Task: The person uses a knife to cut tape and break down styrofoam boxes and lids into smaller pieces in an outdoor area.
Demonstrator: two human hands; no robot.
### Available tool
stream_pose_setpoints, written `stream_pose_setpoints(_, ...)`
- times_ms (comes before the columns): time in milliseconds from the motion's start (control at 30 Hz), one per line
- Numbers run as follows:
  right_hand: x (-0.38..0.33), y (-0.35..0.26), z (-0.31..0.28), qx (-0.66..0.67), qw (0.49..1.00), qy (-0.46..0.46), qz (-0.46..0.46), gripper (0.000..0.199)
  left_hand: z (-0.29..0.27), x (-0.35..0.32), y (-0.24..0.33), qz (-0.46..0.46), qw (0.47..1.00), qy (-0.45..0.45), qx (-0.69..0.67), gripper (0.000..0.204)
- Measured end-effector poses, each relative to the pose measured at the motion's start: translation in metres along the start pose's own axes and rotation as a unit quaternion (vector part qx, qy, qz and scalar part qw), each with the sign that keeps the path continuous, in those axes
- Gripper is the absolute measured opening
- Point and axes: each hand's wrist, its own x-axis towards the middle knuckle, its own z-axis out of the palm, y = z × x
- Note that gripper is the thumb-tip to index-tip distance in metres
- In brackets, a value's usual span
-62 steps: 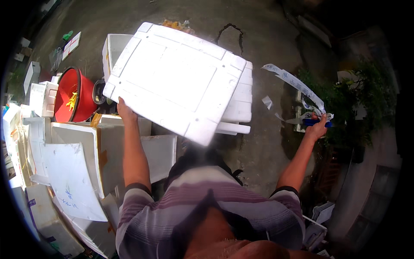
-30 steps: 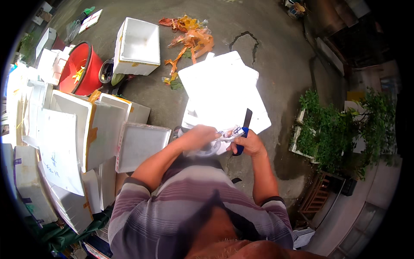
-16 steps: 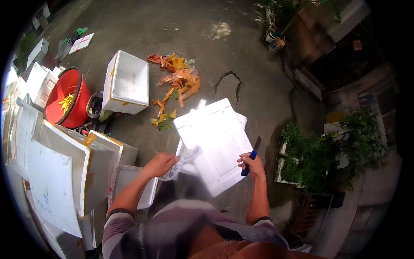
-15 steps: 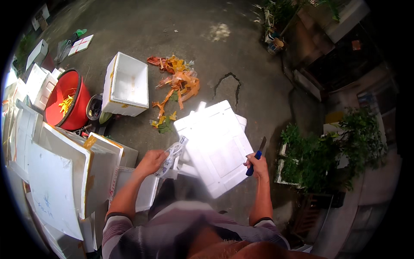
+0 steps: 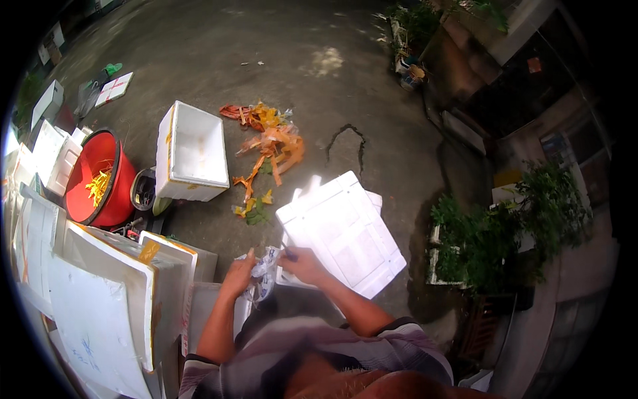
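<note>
My left hand [image 5: 239, 272] pinches a crumpled wad of clear tape [image 5: 266, 276] just in front of my body. My right hand [image 5: 304, 263] meets it from the right, fingers closed, touching the same wad. A short dark tip of a knife [image 5: 288, 252] pokes out of the right hand. Right beyond both hands a white foam lid [image 5: 345, 233] lies flat on a foam box on the concrete floor.
An open white foam box [image 5: 193, 156] stands ahead to the left, next to a red bucket [image 5: 100, 176] holding yellow scraps. Orange and yellow tape scraps [image 5: 269, 143] litter the floor. Stacked foam lids and boxes [image 5: 113, 286] crowd my left. Potted plants [image 5: 492, 233] stand at the right.
The lid I held up in my left hand now lies flat. My right hand came in from the lid's right edge with the knife, and both hands now meet on the tape wad.
</note>
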Motion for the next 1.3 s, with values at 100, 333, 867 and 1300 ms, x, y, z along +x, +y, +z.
stream_pose_setpoints(100,0.011,-0.011,0.005,0.005,1.000,-0.021,-0.012,0.016,-0.020,0.007,-0.036,-0.052,0.988,0.059,-0.130,0.062)
stream_pose_setpoints(333,0.026,-0.028,0.022,0.177,0.978,-0.098,0.055,0.012,-0.036,-0.011,-0.034,-0.132,0.830,0.087,-0.536,0.064)
stream_pose_setpoints(867,0.167,-0.009,-0.029,0.064,0.991,0.105,0.056,0.015,-0.058,-0.042,-0.091,-0.097,0.886,0.230,-0.391,0.036)
stream_pose_setpoints(1300,0.101,0.017,0.049,0.066,0.986,-0.069,0.138,0.015,-0.006,0.006,-0.066,-0.079,0.918,0.214,-0.324,0.029)
